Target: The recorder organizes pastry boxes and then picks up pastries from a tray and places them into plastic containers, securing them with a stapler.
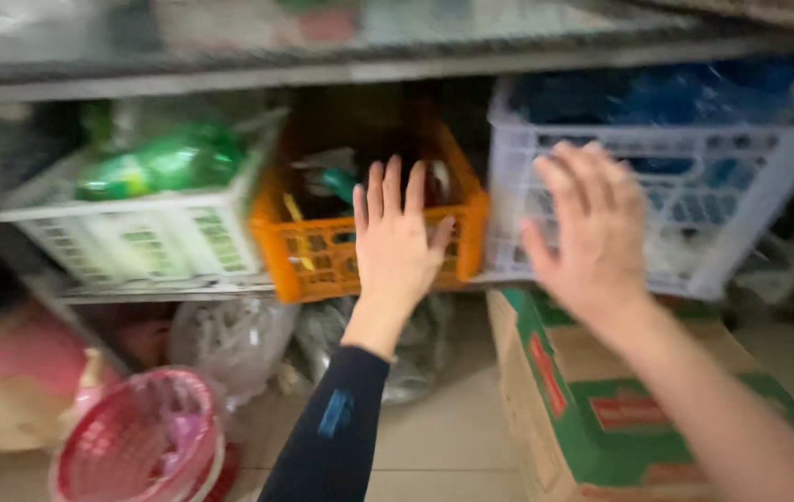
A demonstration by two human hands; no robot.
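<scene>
My left hand (397, 244), in a dark sleeve, is spread flat against the front of an orange plastic basket (309, 256) on a low shelf. The basket holds a few small items that are too blurred to make out. My right hand (592, 228), bare-armed, has its fingers apart in front of a pale lilac crate (750, 209) that holds blue packages. It holds nothing. The whole picture is motion-blurred.
A white basket (137, 237) with green bags stands left of the orange one. Under the shelf lie a green and brown cardboard box (602, 409), grey plastic bags (239, 339), a pink round basket (137, 442) and a pink bag (16, 372). A metal shelf edge (323, 70) runs above.
</scene>
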